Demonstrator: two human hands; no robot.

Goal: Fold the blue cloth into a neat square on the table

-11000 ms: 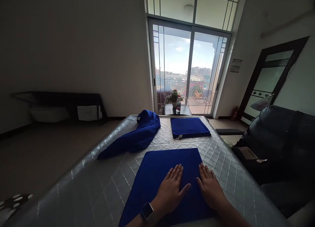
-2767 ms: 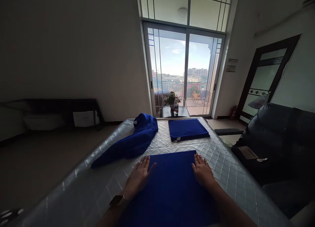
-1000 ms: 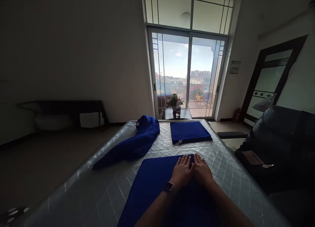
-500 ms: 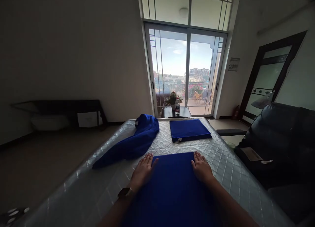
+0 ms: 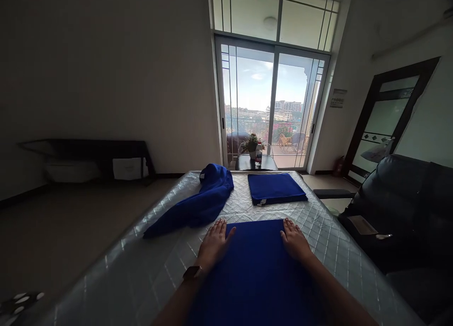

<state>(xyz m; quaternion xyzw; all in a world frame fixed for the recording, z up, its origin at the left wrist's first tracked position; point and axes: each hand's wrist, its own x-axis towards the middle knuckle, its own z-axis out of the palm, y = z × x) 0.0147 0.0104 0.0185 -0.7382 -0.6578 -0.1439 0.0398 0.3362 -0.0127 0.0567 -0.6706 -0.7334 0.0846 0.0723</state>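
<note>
A blue cloth (image 5: 256,269) lies flat and smooth on the mattress (image 5: 159,264), which has a shiny, quilted-looking cover. My left hand (image 5: 214,241) rests flat on the cloth's far left corner, fingers stretched out and thumb apart. On the far right corner lies my right hand (image 5: 295,238), also flat with fingers extended. Beyond them is a folded blue cloth (image 5: 278,188) with a small white tag at its near edge. Left of that, a crumpled blue cloth (image 5: 198,203) trails toward the mattress's left side. The near end of the flat cloth runs out of view.
A small dark table (image 5: 256,163) with a potted plant (image 5: 251,144) and a bottle (image 5: 258,154) stands past the mattress's far edge, before sliding glass doors. On the right is a black chair (image 5: 406,208) with a brown flat item (image 5: 363,225) on it.
Both hands stay flat on the cloth's far corners, with hardly any movement over it. The whole view has shifted slightly, so things appear a little farther right.
</note>
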